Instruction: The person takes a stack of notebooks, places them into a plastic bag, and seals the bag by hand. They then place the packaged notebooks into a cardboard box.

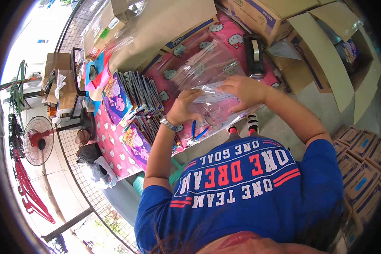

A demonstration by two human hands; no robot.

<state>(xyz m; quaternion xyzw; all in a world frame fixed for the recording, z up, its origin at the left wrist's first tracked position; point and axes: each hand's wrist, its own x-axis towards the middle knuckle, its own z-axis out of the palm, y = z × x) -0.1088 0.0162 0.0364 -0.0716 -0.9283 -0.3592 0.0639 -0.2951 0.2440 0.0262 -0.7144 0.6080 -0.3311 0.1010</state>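
A clear plastic bag [213, 94] lies over the near part of the pink table, its open-looking edge toward me. My left hand [184, 109] curls at the bag's left end, fingers on top and thumb nearer me. At the right end, my right hand [246, 92] grips the same edge, fingertips bent over the film. Whether anything is inside the bag I cannot make out. Blue-handled pliers [198, 132] rest at the table edge just below my left hand. Stacks of spiral notebooks [142, 95] with purple cartoon covers stand left of my left hand.
The pink patterned tablecloth [110, 142] covers the table. A black tape dispenser [255, 55] sits beyond my right hand. Large cardboard [165, 29] lies at the back, and an open carton [326, 51] stands at right. Small stacked boxes [360, 165] fill the far right; a fan [38, 139] stands left.
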